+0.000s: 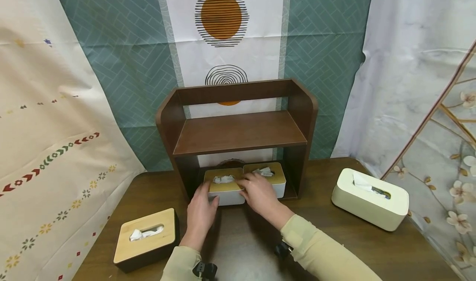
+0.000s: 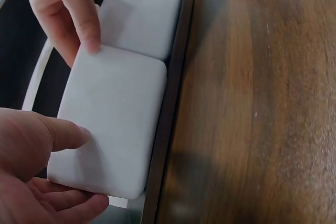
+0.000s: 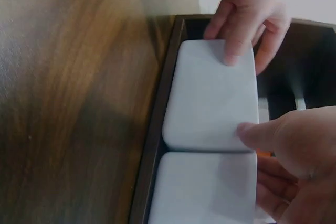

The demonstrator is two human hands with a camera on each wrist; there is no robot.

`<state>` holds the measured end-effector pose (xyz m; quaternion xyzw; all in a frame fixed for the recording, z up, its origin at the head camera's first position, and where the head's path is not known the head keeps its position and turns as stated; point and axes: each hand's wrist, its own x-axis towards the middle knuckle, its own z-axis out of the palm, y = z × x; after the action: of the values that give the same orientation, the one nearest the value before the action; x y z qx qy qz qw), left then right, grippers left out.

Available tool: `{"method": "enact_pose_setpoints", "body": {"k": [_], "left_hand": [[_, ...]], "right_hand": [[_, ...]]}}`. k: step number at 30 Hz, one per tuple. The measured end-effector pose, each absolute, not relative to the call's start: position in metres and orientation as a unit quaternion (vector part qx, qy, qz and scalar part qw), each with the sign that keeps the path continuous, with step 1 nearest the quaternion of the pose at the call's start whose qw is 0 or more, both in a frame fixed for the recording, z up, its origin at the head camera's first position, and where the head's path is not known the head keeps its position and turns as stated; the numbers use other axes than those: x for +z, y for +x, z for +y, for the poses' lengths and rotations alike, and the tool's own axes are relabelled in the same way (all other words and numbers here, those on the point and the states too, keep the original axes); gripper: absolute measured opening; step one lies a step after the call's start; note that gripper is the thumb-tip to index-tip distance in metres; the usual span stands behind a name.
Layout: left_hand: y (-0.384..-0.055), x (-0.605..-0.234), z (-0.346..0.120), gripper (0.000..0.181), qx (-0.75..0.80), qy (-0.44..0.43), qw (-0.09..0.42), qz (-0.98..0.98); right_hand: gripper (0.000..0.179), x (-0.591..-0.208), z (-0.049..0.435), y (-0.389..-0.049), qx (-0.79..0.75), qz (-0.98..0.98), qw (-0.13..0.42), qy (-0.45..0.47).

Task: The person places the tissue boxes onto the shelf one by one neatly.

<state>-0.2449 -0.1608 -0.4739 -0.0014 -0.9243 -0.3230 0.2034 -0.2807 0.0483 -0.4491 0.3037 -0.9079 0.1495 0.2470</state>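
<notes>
A white tissue box with a wood-tone lid (image 1: 224, 196) sits at the left of the lower shelf, tissue showing in its slot. My left hand (image 1: 201, 210) grips its left end, thumb against the white front face (image 2: 113, 119) and fingers round the side. At the other end, my right hand (image 1: 260, 192) holds the same box, its thumb pressing the front near the upper right corner. Directly right of it stands a matching tissue box (image 1: 279, 189), close against the first. My right fingers (image 3: 275, 174) are partly hidden behind the held box.
The dark brown two-tier shelf (image 1: 238, 132) stands at the back of the wooden table (image 1: 316, 227). A black tissue box with a bamboo lid (image 1: 148, 248) lies at front left. At the right is a pale green tissue box (image 1: 368, 206). Patterned cloths hang behind.
</notes>
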Motion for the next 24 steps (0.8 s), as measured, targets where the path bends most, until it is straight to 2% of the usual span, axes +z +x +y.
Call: {"method": "enact_pose_setpoints", "body": {"k": [4,12,24], "left_hand": [[-0.248,-0.475,-0.161,0.060,-0.320,-0.002,0.207,-0.924],[-0.251,-0.481,-0.160,0.060,-0.314,-0.003,0.213,-0.925],[-0.251,-0.481,-0.159,0.059,-0.313,-0.001,0.217,-0.925]], "right_hand": [[0.036,-0.448,0.050,-0.283,0.168,-0.912,0.230,0.297],[0.031,-0.456,0.050,-0.286,0.184,-0.903,0.256,0.292],[0.028,-0.454,0.054,-0.287,0.206,-0.894,0.268,0.295]]}}
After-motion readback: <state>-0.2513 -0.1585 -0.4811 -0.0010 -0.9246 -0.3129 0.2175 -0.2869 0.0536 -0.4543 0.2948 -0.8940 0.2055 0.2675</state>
